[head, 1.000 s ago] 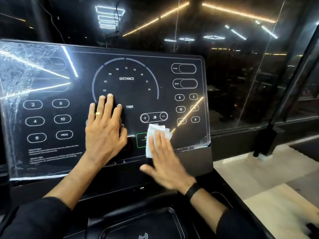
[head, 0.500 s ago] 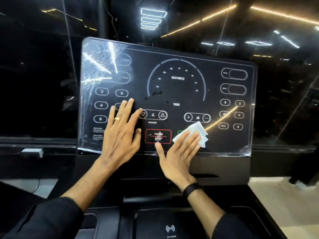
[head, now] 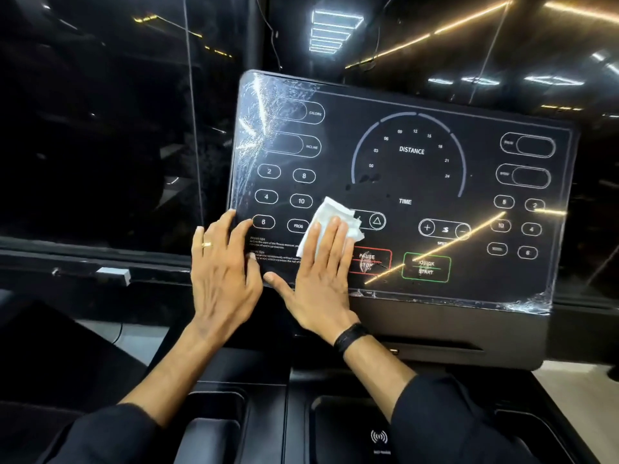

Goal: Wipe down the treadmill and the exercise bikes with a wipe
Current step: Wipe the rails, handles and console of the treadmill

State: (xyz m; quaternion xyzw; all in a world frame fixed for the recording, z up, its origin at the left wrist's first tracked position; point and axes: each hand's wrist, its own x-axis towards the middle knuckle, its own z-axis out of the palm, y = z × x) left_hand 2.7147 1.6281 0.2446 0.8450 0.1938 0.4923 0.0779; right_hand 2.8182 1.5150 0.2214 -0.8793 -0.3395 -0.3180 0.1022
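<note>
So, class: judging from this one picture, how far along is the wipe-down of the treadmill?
Done: nothing can be confirmed; smudges remain below the DISTANCE dial. In hand: the right hand presses the wipe flat on the console panel beside PAUSE/STOP, while the left hand rests on its lower left corner. Left: the rest of the treadmill; no exercise bikes are in view.

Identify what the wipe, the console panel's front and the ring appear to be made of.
wipe: thin white nonwoven or paper, matte and crumpled. console panel: glossy black plastic or glass under what looks like clear protective film, wrinkled at the corners. ring on the left hand: shiny yellow metal, probably gold-toned.
</note>
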